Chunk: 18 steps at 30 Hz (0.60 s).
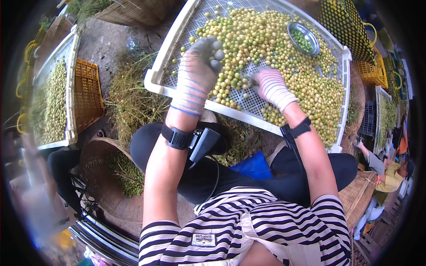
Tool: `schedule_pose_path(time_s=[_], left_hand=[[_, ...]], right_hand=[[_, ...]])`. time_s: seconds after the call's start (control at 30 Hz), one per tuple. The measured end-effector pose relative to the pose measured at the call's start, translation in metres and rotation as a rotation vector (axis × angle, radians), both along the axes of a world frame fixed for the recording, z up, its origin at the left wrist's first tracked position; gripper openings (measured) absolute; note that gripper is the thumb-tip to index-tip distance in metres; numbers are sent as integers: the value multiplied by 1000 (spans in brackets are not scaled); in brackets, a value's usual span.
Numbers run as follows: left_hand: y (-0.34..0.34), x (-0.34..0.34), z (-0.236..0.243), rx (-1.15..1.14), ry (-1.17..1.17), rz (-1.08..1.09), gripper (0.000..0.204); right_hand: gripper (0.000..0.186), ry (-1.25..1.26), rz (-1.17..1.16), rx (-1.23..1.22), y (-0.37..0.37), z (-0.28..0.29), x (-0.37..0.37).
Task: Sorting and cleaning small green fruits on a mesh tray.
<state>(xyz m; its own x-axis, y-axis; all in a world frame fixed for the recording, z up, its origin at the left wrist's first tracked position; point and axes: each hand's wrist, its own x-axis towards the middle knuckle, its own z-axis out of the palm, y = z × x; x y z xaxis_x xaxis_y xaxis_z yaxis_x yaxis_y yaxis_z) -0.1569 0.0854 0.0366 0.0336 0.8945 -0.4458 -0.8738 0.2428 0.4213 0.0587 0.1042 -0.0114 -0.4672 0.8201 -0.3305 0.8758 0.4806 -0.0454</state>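
A white plastic tray with a mesh floor lies across my lap, covered with small round yellow-green fruits. My left hand, in a striped knit glove with grey fingertips, is over the tray's near left part. Its fingers are bent and slightly apart, and nothing shows in them. My right hand, gloved alike, reaches down to a bare patch of mesh between the fruits. Its fingertips are blurred, so their grip is unclear. A metal bowl with green bits inside sits among the fruits at the far right.
At left, another fruit-filled tray rests on an orange crate. Below it stands a wicker basket with green fruits. Dry stalks lie left of my tray. Yellow-and-black woven baskets stand far right; other people work at both sides.
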Motion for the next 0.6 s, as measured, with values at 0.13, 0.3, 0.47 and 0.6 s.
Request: schedule_pose_path(time_s=[0.13,0.3,0.47,0.6], left_hand=[[0,3,3,0,3,-1,16],[-2,12,3,-12,49,-16,16],[-8,16,-1,-57,163,-63,19],[-4,21,-22,-88,130,-150,23]], right_hand=[[19,238,-3,60,9,12,16],[18,269,-106,78,15,5,7],[20,155,-114,-38,11,13,17],[33,-158,-92,-102,9,13,1]])
